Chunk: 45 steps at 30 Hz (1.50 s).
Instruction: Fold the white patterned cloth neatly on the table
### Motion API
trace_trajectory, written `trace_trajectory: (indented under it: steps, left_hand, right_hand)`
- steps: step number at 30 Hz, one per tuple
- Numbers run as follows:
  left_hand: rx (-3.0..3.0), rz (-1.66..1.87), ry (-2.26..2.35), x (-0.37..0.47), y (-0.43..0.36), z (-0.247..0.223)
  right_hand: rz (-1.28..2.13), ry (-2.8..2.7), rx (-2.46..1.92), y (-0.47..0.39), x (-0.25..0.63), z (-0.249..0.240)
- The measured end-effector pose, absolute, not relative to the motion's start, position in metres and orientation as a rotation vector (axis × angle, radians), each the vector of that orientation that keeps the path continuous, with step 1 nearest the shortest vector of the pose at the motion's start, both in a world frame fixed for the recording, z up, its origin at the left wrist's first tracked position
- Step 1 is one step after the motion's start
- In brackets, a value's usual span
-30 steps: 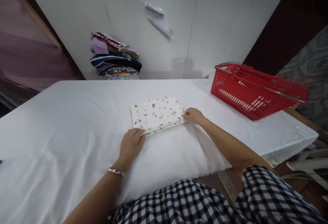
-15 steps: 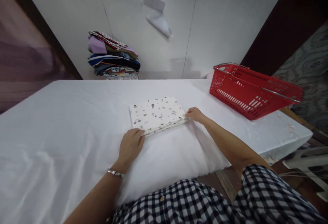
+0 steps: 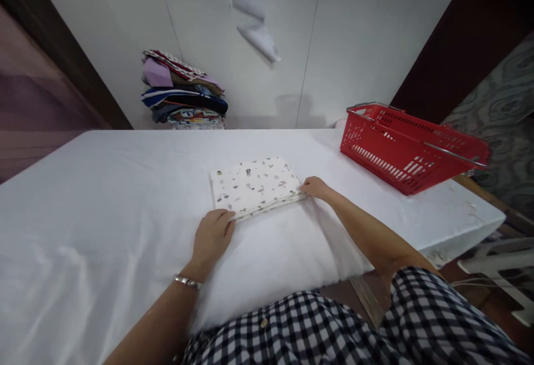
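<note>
A folded white cloth (image 3: pixel 254 184) with a small scattered print lies flat in front of me, its near edge showing several layers. My left hand (image 3: pixel 213 232) grips its near left corner, fingers together. At the near right corner, my right hand (image 3: pixel 316 187) pinches the fold between thumb and fingers. Between my forearms, a plump white pillow (image 3: pixel 275 259) rests against my checked shirt, just on the near side of the cloth.
The table has a white cover (image 3: pixel 104 187). On its right stands a red plastic basket (image 3: pixel 409 148) with metal handles. A stack of folded clothes (image 3: pixel 183 92) is beyond the far edge, by the wall. A white plastic stool (image 3: pixel 500 265) is at the lower right.
Both hands keep their hold on the cloth with hardly any movement. The view has shifted very slightly.
</note>
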State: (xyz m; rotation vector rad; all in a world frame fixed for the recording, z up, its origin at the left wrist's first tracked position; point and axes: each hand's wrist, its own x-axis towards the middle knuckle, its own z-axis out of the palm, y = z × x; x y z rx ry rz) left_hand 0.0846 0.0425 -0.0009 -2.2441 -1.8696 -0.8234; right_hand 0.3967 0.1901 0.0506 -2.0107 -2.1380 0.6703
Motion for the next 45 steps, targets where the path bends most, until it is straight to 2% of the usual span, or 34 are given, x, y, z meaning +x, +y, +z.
trace_trajectory:
  steps: [7, 22, 38, 45]
  left_hand:
    - [-2.244, -0.838, -1.863, 0.085, 0.042, 0.000]
    - [-2.235, -0.794, -1.805, 0.083, 0.042, -0.003]
    - [-2.222, -0.850, -1.912, 0.085, 0.039, 0.001]
    - [-2.238, -0.887, -1.896, 0.083, 0.040, -0.001]
  right_hand:
    - [0.733, -2.083, -1.987, 0.189, 0.394, 0.056]
    - [1.109, -1.866, -2.017, 0.189, 0.401, 0.044]
    - [1.043, -1.864, -1.835, 0.187, 0.411, 0.032]
    - [1.128, -1.792, -1.823, 0.178, 0.413, 0.036]
